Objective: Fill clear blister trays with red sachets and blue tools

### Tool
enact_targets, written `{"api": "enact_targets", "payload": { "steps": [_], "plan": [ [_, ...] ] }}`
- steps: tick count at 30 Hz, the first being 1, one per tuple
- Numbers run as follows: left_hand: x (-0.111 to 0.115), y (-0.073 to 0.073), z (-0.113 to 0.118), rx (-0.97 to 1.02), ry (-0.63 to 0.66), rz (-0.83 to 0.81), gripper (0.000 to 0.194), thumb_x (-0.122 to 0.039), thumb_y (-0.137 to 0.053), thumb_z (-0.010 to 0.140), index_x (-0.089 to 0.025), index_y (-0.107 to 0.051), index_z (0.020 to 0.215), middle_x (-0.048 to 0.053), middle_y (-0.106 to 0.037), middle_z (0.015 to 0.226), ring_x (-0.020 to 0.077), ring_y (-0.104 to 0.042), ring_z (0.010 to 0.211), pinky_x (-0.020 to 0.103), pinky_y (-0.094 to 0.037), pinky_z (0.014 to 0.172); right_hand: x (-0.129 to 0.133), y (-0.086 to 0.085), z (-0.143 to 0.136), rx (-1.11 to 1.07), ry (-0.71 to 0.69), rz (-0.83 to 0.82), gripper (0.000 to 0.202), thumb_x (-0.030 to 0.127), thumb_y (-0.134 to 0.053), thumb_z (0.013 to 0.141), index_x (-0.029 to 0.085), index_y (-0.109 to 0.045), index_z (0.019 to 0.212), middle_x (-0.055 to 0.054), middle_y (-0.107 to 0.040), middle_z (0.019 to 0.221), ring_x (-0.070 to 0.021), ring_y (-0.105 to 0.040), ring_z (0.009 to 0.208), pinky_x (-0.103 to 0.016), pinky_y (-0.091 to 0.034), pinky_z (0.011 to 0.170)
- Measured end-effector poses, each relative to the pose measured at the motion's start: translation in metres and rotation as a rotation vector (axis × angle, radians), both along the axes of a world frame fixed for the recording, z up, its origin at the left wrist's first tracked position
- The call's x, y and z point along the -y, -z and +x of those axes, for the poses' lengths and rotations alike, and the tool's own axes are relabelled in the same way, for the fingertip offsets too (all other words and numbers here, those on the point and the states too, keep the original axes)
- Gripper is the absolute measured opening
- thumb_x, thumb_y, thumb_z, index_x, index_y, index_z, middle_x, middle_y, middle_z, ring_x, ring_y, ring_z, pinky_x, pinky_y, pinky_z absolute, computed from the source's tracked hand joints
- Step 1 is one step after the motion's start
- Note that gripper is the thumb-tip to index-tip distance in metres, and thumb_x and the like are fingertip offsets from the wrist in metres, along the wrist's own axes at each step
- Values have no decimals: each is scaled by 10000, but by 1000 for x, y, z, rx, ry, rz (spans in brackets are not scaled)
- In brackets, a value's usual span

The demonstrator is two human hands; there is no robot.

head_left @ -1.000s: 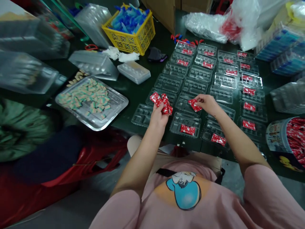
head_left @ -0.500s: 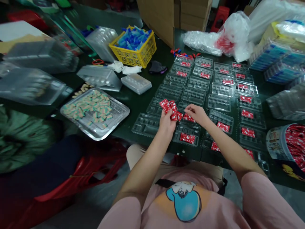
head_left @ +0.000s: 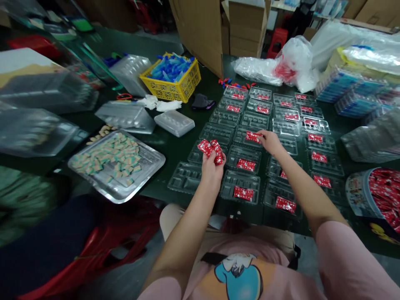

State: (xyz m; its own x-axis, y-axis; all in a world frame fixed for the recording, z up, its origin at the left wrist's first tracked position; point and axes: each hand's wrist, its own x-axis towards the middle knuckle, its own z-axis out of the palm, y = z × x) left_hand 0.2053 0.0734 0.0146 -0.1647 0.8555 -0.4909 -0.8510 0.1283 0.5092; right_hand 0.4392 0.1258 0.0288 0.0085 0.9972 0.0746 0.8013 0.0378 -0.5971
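Observation:
Several red packets with white marks (head_left: 205,147) are gripped in my left hand (head_left: 213,166), above the left columns of clear plastic trays. My right hand (head_left: 269,141) pinches one end of a red packet (head_left: 252,136) at a clear tray (head_left: 240,135) in the second column. Nearer me, two trays in that column each hold a red packet (head_left: 246,164), the nearest one (head_left: 243,193) close to the table edge. At the front left, a clear tray (head_left: 184,177) has no packet in it. Red packets lie in many trays of the right columns.
A metal tray (head_left: 150,164) of small striped pieces lies at left, with clear plastic stacks (head_left: 125,116) behind. A yellow basket (head_left: 190,85) holds blue items. At right are a bucket (head_left: 359,193) of red packets, stacked trays (head_left: 371,135) and plastic bags (head_left: 259,68).
My right hand has moved away from me to a farther tray, with a packet in its fingers. A packet now lies uncovered in the tray it left. Fewer packets show in my left hand.

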Motion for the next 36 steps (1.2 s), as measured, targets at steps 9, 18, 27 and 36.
{"api": "enact_targets", "payload": {
  "steps": [9, 18, 27, 36],
  "plan": [
    [-2, 9, 13, -2, 91, 49, 270, -59, -638, 790, -260, -596, 966, -7, -671, 913, 134, -648, 799, 281, -529, 715, -19, 27, -12, 388, 17, -121, 186, 229, -591, 899, 166, -698, 1037, -132, -646, 1044, -222, -616, 912, -309, -446, 814],
    [-16, 3, 36, -28, 234, 66, 285, -34, -668, 747, -227, -616, 949, -9, -699, 851, 136, -660, 744, 323, -545, 756, -17, 17, -33, -256, -111, -23, 263, 374, -550, 908, 171, -714, 940, -29, -671, 812, -165, -599, 754, -288, -458, 737],
    [-29, 13, 47, -77, 347, 98, 336, -74, -785, 635, -172, -645, 925, 3, -699, 773, 112, -630, 642, 243, -500, 665, -25, 18, -48, -712, -193, -136, 226, 384, -670, 733, 175, -620, 802, 33, -620, 664, -110, -520, 600, -248, -417, 601],
    [-35, 15, 43, -224, 374, 129, 454, -111, -858, 486, -150, -666, 896, 14, -717, 776, 142, -651, 678, 281, -508, 742, -35, 12, -47, -770, -218, -155, 174, 261, -660, 650, 178, -615, 796, 27, -623, 701, -110, -541, 635, -249, -431, 616]
  ]
}}
